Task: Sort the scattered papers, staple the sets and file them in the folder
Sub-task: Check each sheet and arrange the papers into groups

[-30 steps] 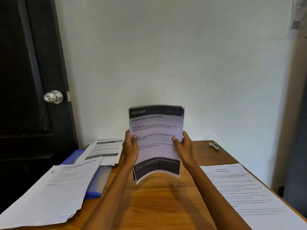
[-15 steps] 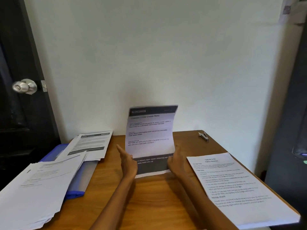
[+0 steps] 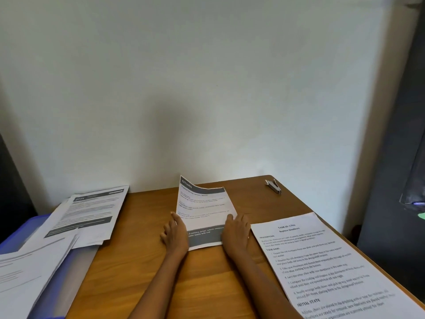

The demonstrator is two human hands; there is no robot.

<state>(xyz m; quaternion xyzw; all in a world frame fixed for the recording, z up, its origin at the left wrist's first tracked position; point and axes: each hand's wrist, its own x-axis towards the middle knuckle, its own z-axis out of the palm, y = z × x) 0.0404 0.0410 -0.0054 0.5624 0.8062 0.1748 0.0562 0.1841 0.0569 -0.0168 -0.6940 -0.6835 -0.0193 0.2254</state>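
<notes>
A set of papers headed KITCHEN lies near the middle of the wooden table, its far left corner still curled up off the wood. My left hand holds its left edge and my right hand holds its right edge. Each thumb lies on the top sheet, while the fingers are mostly hidden. A small metal stapler sits at the far right corner of the table. The blue folder lies at the left, largely covered by papers.
A thick stack headed TASK ID lies along the right edge. Loose sheets and another pile overlap the folder at the left. The white wall stands right behind the table. A dark door shows at the far left.
The KITCHEN set was held upright on its bottom edge between both hands. It has now been lowered almost flat onto the table. The view has shifted to the right.
</notes>
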